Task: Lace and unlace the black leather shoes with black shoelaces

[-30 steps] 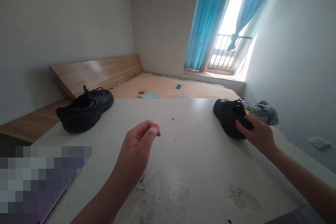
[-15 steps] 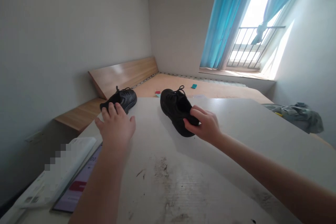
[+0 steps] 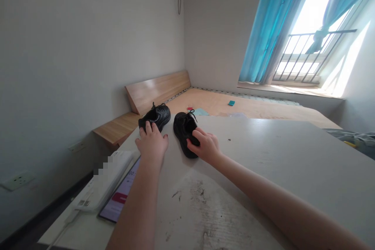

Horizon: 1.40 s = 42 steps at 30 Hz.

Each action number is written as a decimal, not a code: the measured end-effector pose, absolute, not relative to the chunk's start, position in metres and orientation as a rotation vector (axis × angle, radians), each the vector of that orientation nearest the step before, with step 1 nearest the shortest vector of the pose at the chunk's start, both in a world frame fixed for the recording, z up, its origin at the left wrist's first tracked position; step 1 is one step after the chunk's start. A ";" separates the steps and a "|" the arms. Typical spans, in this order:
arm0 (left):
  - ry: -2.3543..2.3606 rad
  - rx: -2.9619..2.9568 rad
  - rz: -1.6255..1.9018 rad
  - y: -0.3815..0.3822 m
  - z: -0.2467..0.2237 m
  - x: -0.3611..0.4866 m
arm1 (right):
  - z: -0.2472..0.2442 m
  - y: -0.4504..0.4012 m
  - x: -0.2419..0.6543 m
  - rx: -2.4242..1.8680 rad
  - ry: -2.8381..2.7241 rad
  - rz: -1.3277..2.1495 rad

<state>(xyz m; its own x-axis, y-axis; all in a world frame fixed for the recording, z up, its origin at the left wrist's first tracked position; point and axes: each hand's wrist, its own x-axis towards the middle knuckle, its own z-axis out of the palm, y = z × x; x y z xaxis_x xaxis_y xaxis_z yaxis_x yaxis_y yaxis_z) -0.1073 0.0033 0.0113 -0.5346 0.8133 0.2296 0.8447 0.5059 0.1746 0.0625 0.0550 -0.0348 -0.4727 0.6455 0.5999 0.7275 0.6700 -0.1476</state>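
Two black lace-up shoes are at the far left end of the white table point(image 3: 281, 168). My right hand point(image 3: 206, 146) grips the right shoe point(image 3: 182, 131) by its heel, thumb outside and fingers at the opening; its toe points away from me. Over the near side of the left shoe point(image 3: 162, 115) lies my left hand point(image 3: 152, 140), fingers spread and thumb held apart, touching it without closing round it. A small gap separates the shoes.
Beside my left forearm lie a phone point(image 3: 114, 205) with a lit screen and a white box-like device point(image 3: 101, 187) with a cable. Behind the table is a bed point(image 3: 211, 99) with a wooden headboard point(image 3: 158, 90). Grey-green cloth point(image 3: 359, 140) sits at the right.
The right shoe has moved left, closer to the other shoe, with my right hand still on it. My left hand stays at the left shoe. The view has swung left.
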 end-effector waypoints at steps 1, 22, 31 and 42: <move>-2.619 -1.450 -0.404 0.003 0.012 -0.108 | -0.035 0.054 0.063 -1.066 -2.244 -0.162; -2.622 -1.368 -0.263 0.017 0.024 -0.122 | -0.020 0.052 0.075 -0.984 -2.456 -0.002; -2.688 -1.359 -0.374 0.019 0.021 -0.135 | -0.012 0.084 0.034 -0.874 -2.530 0.166; -2.453 -1.271 -0.750 0.005 0.034 -0.150 | -0.025 0.106 -0.056 -0.791 -2.437 0.382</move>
<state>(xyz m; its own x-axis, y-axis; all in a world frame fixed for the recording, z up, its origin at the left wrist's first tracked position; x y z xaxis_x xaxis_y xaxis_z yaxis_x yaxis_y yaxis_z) -0.1505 0.0047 0.0338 -0.5751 0.6740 0.4637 0.8181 0.4788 0.3186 -0.0563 0.1064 -0.0252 -0.6793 0.6094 0.4089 0.4551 0.7869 -0.4167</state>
